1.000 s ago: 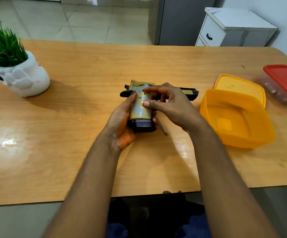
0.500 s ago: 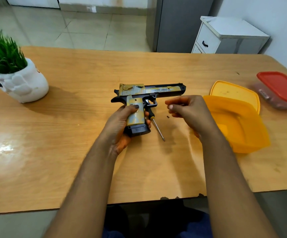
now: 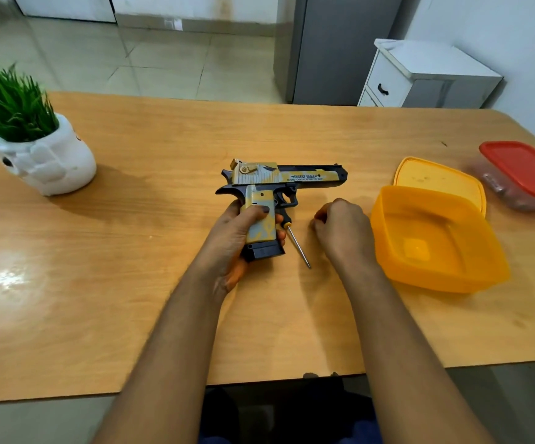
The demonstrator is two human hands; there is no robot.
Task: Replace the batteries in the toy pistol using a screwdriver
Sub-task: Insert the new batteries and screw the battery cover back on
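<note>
The yellow-and-black toy pistol [image 3: 279,177] lies on its side on the wooden table [image 3: 131,283], barrel pointing right. My left hand [image 3: 234,238] is wrapped around its grip, thumb across the yellow side panel. A small screwdriver [image 3: 298,248] rests on the table just right of the grip, its black-and-yellow handle tucked against my left fingers and its tip pointing toward me. My right hand [image 3: 343,232] sits right of the screwdriver with its fingertips curled together down on the tabletop. Anything pinched in them is hidden.
An open orange tub [image 3: 484,238] stands right of my right hand, its orange lid [image 3: 436,177] behind it. A red-lidded box [image 3: 526,171] is at the far right. A white pot with a green plant [image 3: 48,161] stands at the far left.
My right hand left the pistol's grip, moved right and came down to the table where a tiny dark speck lay. The pistol now lies flat, still held by my left hand.
</note>
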